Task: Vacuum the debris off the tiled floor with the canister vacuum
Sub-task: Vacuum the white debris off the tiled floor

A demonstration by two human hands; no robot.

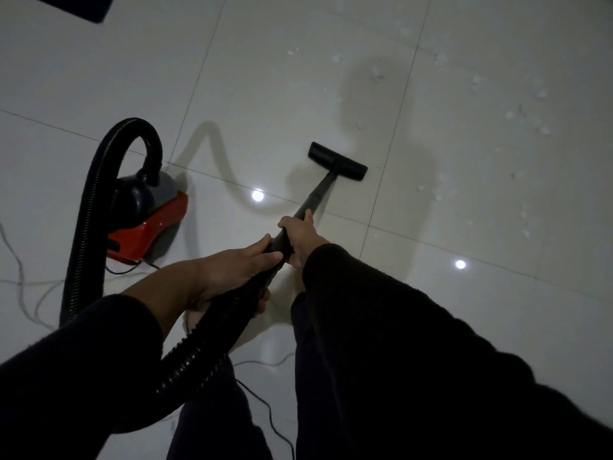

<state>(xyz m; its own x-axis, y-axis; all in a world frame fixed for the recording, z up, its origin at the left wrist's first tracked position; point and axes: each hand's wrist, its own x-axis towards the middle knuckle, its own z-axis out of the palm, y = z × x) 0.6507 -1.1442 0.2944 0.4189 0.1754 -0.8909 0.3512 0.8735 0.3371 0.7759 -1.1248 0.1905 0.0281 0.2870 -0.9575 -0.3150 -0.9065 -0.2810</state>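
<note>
- Our right hand (300, 235) grips the wand (313, 197); our left hand (232, 268) holds the hose (83, 220) end behind it
- Floor head (337, 162) flat on tiles (265, 78)
- Red canister (149, 224) at left
- White debris (510, 114) scattered far right, apart from the head

You have no readable text here: the red and grey canister vacuum (149, 220) shows no legible brand or label, and the wand (315, 194), hose (86, 207) and tiled floor (298, 78) carry no markings.
</note>
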